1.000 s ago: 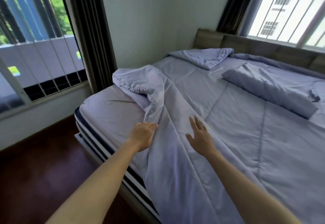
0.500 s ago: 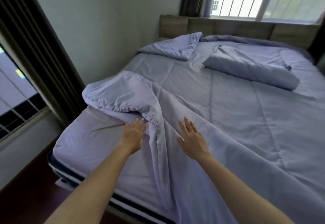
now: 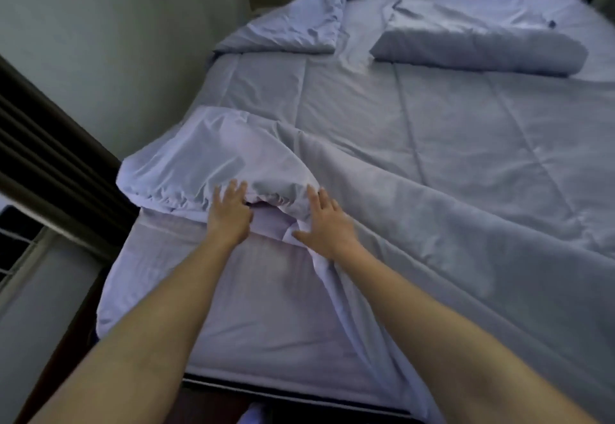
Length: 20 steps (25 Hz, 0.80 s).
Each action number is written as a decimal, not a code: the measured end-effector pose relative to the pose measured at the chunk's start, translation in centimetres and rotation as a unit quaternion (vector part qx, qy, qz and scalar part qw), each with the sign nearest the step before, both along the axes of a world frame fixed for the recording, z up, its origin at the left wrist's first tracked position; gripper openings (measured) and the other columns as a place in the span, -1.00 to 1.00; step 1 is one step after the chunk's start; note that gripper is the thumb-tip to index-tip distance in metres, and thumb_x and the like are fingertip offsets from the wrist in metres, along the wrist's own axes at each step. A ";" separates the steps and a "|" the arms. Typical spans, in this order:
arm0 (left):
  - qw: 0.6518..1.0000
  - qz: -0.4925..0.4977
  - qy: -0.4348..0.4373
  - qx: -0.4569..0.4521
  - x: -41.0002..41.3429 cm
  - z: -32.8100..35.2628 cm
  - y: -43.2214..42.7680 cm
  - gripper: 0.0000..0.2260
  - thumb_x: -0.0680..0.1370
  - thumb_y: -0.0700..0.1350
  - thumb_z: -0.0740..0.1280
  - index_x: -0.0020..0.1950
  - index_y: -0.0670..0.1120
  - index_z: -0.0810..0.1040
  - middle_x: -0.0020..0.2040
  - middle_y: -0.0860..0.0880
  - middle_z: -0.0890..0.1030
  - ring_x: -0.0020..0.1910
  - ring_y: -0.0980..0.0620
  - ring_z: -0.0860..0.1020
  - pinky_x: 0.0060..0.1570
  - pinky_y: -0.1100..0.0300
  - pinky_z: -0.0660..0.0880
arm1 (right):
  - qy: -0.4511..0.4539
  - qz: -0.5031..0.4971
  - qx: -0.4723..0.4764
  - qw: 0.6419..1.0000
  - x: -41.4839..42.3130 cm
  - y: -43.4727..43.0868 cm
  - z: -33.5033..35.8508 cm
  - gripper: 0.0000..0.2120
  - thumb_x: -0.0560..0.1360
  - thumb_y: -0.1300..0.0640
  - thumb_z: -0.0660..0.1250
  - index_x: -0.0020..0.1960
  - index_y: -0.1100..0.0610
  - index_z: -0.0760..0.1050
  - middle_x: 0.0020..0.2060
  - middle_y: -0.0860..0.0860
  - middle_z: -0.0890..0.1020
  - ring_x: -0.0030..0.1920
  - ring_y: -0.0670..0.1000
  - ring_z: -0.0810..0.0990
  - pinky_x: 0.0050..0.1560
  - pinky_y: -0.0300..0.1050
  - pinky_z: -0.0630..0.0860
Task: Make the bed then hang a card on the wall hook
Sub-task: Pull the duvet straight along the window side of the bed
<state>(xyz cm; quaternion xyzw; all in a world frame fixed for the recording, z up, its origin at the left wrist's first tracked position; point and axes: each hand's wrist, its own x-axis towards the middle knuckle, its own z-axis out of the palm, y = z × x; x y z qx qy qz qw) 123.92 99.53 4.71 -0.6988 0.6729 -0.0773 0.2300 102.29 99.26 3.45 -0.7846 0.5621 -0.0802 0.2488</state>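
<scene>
- Left hand (image 3: 229,215), fingers straight, touches the gathered hem of a folded-back pale lavender fabric sheet (image 3: 213,154).
- Right hand (image 3: 327,229), just beside it, presses the same hem, fingers spread, gripping nothing.

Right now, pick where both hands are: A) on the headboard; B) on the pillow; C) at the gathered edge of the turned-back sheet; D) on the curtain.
C: the left hand and right hand both lie, fingers straight, at the gathered edge of the sheet, well short of the pillow.
</scene>
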 end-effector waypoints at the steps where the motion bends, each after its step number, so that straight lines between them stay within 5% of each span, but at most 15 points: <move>1: 1.000 -0.015 -0.017 0.014 1.9 -0.9 -1.4 -0.68 0.59 -0.03 0.17 0.31 0.03 0.51 0.59 -0.10 -0.03 0.56 -0.17 -0.10 0.49 -0.25 -0.18 | 0.003 -0.026 0.006 1.000 1.3 -0.5 -0.3 -0.05 0.42 -0.21 0.34 0.56 -0.03 -0.19 0.54 0.08 0.11 0.45 0.21 0.24 0.38 0.14 0.31; 5: 0.988 -0.091 -0.018 0.121 8.2 -1.6 -4.6 -0.72 0.55 0.01 0.24 0.25 0.15 0.53 0.59 -0.09 -0.06 0.56 -0.20 -0.14 0.43 -0.28 -0.22 | -0.030 -0.158 -0.009 0.987 5.8 -2.3 -0.3 -0.40 0.47 0.02 0.31 0.46 0.00 0.20 0.25 0.16 0.52 0.21 0.23 0.52 0.17 0.07 0.46; 8: 0.966 -0.199 0.162 -0.022 12.4 -2.6 -4.5 -0.67 0.32 -0.10 0.41 0.04 0.04 0.45 0.29 -0.17 0.51 0.28 -0.25 0.48 0.27 -0.25 0.29 | -0.076 -0.132 0.028 0.988 9.5 -0.4 -1.3 -0.82 0.49 0.06 0.29 0.03 0.11 0.56 -0.01 0.15 0.66 0.09 0.16 0.62 -0.03 -0.05 0.47; 10: 0.946 -0.183 0.252 -0.089 14.7 -3.2 -4.4 -0.45 0.24 -0.03 0.46 0.18 -0.04 0.37 0.19 -0.19 0.55 0.11 -0.25 0.57 0.06 -0.17 0.43 | -0.115 -0.090 0.048 0.988 11.7 2.9 -2.4 -0.75 0.46 -0.08 0.30 -0.10 0.11 0.57 -0.21 0.04 0.65 0.04 -0.08 0.60 -0.12 -0.08 0.47; 13: 0.959 -0.135 0.229 -0.098 17.1 -5.1 -2.9 -0.25 0.30 -0.11 0.44 0.46 -0.07 0.25 0.46 -0.16 0.32 0.40 -0.19 0.37 0.26 -0.27 0.28 | -0.119 0.013 0.185 0.975 12.9 8.7 -2.0 -0.65 0.46 -0.14 0.21 0.01 0.09 0.58 -0.18 -0.08 0.54 0.01 -0.20 0.40 -0.02 -0.07 0.48; 17: 0.961 -0.186 0.204 0.011 18.2 -6.2 1.2 -0.49 0.40 0.00 0.36 0.34 -0.08 0.48 0.32 -0.11 0.54 0.36 -0.14 0.45 0.39 -0.33 0.09 | -0.064 0.055 0.318 0.944 11.3 16.1 -1.5 -0.80 0.52 -0.05 0.25 -0.10 0.06 0.53 -0.21 -0.04 0.60 -0.11 -0.04 0.56 -0.13 -0.11 0.44; 20: 0.967 -0.136 0.176 0.121 18.6 -5.3 7.0 -0.53 0.51 0.00 0.17 0.44 0.12 0.33 0.28 -0.12 0.57 0.26 -0.16 0.50 0.34 -0.03 0.30 | -0.017 0.113 0.368 0.923 11.0 20.8 -2.1 -0.76 0.54 -0.01 0.23 -0.29 0.01 0.37 -0.35 -0.08 0.46 -0.27 -0.04 0.45 -0.24 -0.18 0.34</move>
